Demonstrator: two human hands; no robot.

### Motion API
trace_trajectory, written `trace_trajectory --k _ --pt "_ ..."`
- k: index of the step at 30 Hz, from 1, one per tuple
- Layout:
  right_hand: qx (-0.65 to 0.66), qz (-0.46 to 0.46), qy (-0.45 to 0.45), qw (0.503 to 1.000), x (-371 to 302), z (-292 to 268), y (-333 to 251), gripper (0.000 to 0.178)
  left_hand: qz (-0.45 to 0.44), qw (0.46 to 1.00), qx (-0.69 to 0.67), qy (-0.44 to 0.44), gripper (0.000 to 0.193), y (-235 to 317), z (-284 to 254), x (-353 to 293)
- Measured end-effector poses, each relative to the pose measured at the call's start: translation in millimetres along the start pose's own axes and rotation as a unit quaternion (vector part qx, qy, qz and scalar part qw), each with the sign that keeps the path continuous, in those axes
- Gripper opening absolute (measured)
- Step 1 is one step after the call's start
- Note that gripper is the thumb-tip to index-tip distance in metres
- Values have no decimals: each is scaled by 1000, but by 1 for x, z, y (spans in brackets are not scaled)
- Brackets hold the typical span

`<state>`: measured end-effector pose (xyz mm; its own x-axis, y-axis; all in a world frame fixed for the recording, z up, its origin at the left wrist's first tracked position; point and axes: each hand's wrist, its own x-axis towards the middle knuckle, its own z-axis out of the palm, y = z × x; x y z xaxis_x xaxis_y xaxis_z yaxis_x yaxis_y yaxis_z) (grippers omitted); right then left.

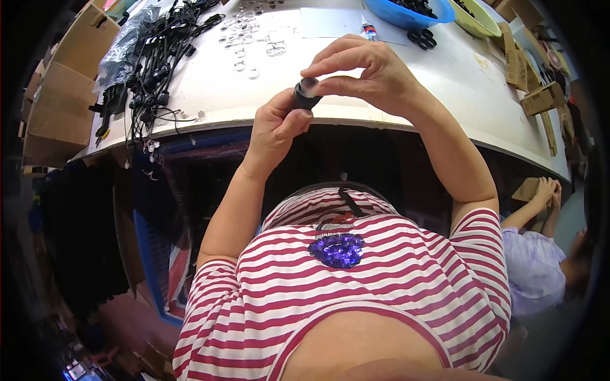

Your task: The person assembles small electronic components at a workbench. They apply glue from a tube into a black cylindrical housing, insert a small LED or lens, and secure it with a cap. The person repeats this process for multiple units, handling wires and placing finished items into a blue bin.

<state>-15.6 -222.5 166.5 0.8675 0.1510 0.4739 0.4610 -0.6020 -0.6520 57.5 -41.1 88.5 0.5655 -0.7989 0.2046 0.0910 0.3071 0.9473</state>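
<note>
My left hand (277, 124) is wrapped round a short black cylinder (304, 100), held upright over the front edge of the table with its round opening upward. At that opening, the thumb and forefinger of my right hand (375, 68) pinch a small clear round piece (310, 87) that looks like a lens. Whether the piece is seated in the cylinder or just touching its rim, I cannot tell. Similar clear round pieces (239, 39) lie scattered on the white table (406, 95) beyond my left hand.
Black cables (162, 63) are heaped at the left beside clear plastic wrap (127, 44). A blue bowl (387, 14) and a green bowl (486, 25) hold black parts. Nearby are a small glue bottle (368, 30), black rings (422, 39) and cardboard boxes (543, 98). Another person (534, 260) works at the right.
</note>
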Motion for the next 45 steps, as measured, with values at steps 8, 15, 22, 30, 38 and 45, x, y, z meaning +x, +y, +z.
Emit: trace_trajectory --k 8,15,22,30,38,45 --pt "15 34 -7 999 -14 -6 -8 24 -15 1000 -13 -14 28 -9 11 3" --pt "100 102 -22 990 -27 -9 -3 24 -26 999 -16 -22 23 -16 20 8" --pt "-22 157 112 981 -35 -46 47 26 -28 999 9 14 49 -18 9 1" --pt "-448 379 195 786 -91 -115 165 17 -56 997 -54 -6 30 -4 9 6" --pt "-446 338 188 807 -97 -114 171 14 -37 997 -54 -28 38 -9 8 0" --pt "-447 340 194 805 -90 -119 176 15 -33 997 -59 -33 40 -4 6 -5"
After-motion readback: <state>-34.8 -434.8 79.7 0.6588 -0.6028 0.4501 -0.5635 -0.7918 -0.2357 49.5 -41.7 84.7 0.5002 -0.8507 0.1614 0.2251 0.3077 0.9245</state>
